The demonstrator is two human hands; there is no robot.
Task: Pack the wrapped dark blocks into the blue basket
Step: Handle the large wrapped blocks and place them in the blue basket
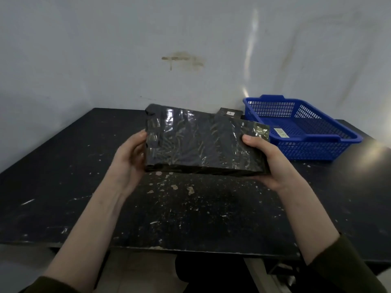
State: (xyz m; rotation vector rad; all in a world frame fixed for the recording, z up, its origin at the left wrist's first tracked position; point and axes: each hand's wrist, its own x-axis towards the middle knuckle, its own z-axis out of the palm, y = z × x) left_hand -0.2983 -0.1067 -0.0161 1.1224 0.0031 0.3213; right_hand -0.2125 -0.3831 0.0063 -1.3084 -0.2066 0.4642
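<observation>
Above the black table [63, 187], your left hand [129, 159] and right hand [268, 161] clamp opposite ends of a wrapped dark block [201, 142]. The blue basket [317, 149] sits just right, a second block [230, 113] behind.

We run a single view: wide-angle head cam, facing forward and down across the desk [53, 176] toward the back wall [105, 49]. We sit close: left hand [129, 159] and right hand [269, 163] mid-frame, forearms [95, 218] filling the bottom corners.

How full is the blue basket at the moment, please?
Empty: the blue basket shows only a white label inside; the left hand and right hand hold the wrapped dark block outside it.
</observation>
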